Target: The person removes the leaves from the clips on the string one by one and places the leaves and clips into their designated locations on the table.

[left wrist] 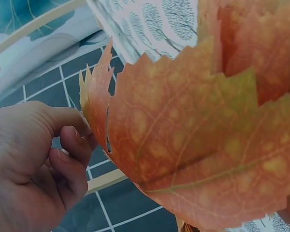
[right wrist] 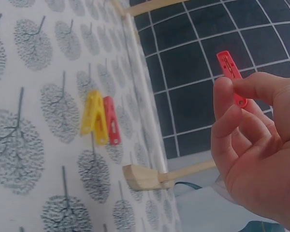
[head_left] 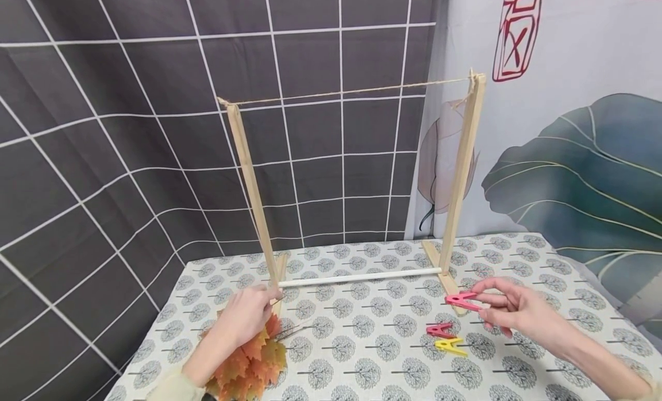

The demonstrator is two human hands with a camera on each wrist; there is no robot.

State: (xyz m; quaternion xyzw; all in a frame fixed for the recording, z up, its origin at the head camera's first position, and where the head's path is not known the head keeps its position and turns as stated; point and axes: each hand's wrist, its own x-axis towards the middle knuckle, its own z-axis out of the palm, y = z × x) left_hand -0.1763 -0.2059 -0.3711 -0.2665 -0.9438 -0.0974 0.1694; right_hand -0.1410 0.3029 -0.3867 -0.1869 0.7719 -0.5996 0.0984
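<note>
In the head view, my left hand (head_left: 247, 313) is at the foot of the left post, above a pile of orange maple leaves (head_left: 248, 363). Its thumb and fingers pinch a maple leaf (left wrist: 193, 130), which fills much of the left wrist view; the exact grip point is partly hidden. Over the table's right side, my right hand (head_left: 517, 306) pinches a red clothespin (head_left: 462, 299) between thumb and fingertips. Below that, another red clothespin (head_left: 439, 330) and a yellow clothespin (head_left: 451, 347) lie side by side on the cloth.
A wooden frame stands at the back, with a left post (head_left: 253, 188), a right post (head_left: 462, 177) and a white bottom rod (head_left: 362, 276). Twine (head_left: 351, 92) runs between the post tops. The tree-print tablecloth (head_left: 362, 343) meets a dark grid curtain (head_left: 320, 131) behind.
</note>
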